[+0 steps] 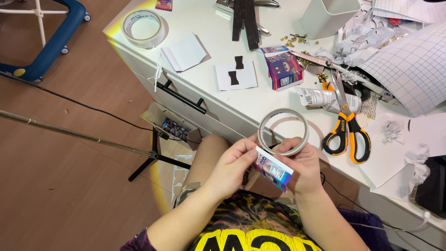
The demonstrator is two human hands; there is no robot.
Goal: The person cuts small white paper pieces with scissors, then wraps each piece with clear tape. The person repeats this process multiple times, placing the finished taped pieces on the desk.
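Your left hand pinches the little colourful box. Your right hand grips the box and the tape roll. Your right fingers hide part of the box.

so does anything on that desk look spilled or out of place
Yes: small gold beads lie scattered loose on the white desk beside the white container, and torn paper scraps are heaped at the back right. The orange-handled scissors lie open.

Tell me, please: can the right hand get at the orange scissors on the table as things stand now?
Probably not at once. The right hand holds a tape roll and a small colourful packet with the left hand. The orange scissors lie close, with nothing between.
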